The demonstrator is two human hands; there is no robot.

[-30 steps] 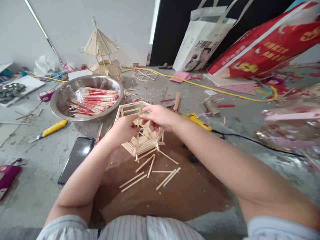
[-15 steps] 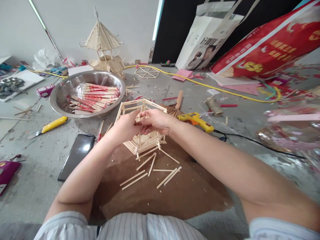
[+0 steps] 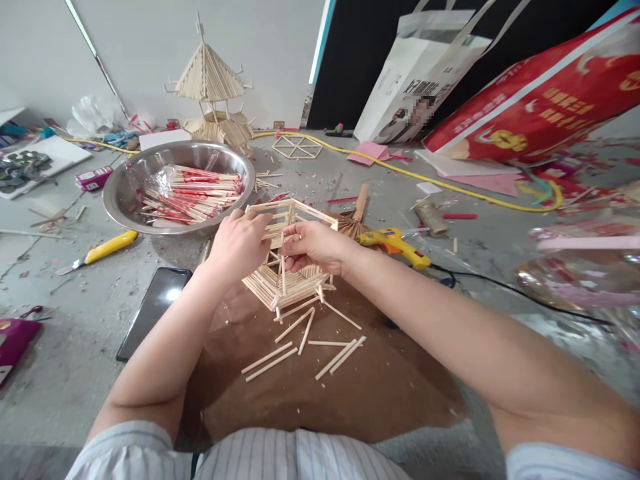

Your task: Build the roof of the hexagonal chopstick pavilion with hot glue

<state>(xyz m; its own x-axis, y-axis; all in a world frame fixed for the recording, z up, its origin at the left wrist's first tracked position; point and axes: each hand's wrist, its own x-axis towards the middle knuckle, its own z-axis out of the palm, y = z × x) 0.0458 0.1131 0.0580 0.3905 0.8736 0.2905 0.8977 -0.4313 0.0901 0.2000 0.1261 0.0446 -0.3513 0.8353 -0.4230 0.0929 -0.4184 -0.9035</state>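
Note:
A many-sided frame of pale wooden sticks (image 3: pixel 270 293) stands in front of me, with a slatted floor and an upper rim. My right hand (image 3: pixel 315 245) pinches an upright wooden stick (image 3: pixel 283 275) at the frame's near side, thumb and fingers closed around its upper part. At the left side of the frame is my left hand (image 3: pixel 241 241), its fingers loosely apart and nothing visible in them; part of the rim is hidden behind it. Several loose cut sticks (image 3: pixel 270 365) lie on the brown board (image 3: pixel 380 400) just this side of the frame.
A steel bowl (image 3: pixel 113 217) of packaged chopsticks sits at the back left, before a stick pagoda (image 3: pixel 213 73). Left lie a phone (image 3: pixel 153 313) and a yellow utility knife (image 3: pixel 111 247). A yellow glue gun (image 3: pixel 400 247) with a black cord lies right, near a folding fan (image 3: pixel 357 213).
My left hand has come away from my right hand, moving left and slightly up, with its fingers loosening. My right hand stays on the upright stick. The view has shifted slightly.

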